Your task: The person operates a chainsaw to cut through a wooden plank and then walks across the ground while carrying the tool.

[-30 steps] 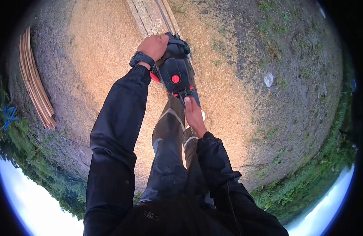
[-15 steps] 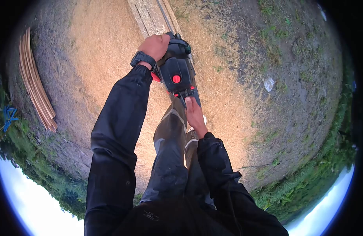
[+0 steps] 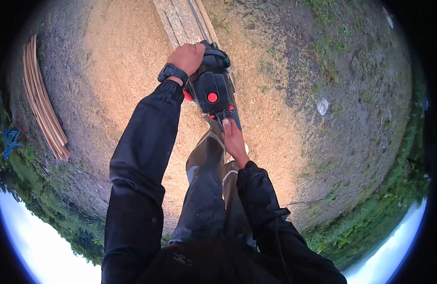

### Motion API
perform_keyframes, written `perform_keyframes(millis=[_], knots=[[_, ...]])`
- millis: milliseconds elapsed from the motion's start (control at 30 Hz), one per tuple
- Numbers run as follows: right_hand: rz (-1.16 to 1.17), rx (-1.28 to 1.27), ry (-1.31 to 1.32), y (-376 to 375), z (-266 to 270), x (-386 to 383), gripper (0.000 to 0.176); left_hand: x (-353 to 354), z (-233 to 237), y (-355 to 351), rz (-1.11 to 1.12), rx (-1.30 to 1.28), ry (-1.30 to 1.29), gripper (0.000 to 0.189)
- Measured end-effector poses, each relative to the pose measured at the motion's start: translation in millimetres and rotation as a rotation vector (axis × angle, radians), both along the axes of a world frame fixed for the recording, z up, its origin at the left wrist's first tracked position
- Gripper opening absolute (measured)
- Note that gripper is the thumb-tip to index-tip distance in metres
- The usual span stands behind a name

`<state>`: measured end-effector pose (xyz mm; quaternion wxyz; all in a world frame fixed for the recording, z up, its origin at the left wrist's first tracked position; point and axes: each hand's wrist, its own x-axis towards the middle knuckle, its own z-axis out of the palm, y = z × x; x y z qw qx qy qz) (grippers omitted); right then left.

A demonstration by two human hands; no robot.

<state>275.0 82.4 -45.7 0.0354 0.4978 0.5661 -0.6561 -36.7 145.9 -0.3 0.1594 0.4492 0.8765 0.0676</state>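
A black chainsaw [image 3: 214, 85] with a round red cap is in the upper middle of the head view. Its bar [image 3: 198, 19] points away from me, along sawn timber [image 3: 178, 21] dusted with chips. My left hand [image 3: 187, 60], with a black watch at the wrist, is closed round the front handle. Lower down, my right hand [image 3: 234, 139] grips the rear handle with the thumb on top. The fingers of that hand are mostly hidden beneath the handle.
Sawdust [image 3: 128, 90] covers the ground around the timber and my legs [image 3: 204, 189]. On the left lies a stack of long boards [image 3: 43, 102]. A pale scrap [image 3: 323, 107] lies on the dirt at right. Blue material [image 3: 11, 142] sits at the far left.
The chainsaw and both hands appear slightly lower in the view, as do the boards and the pale scrap. Both hands keep the same hold.
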Motion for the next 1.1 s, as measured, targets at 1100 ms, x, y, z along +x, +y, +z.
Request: perform_keyframes(millis=[1100], knots=[[0.006,0.033,-0.005,46.1,9.2,-74.2,0.052,-67.3,29.3,49.1,0.169,-0.015,-0.120,0.044]])
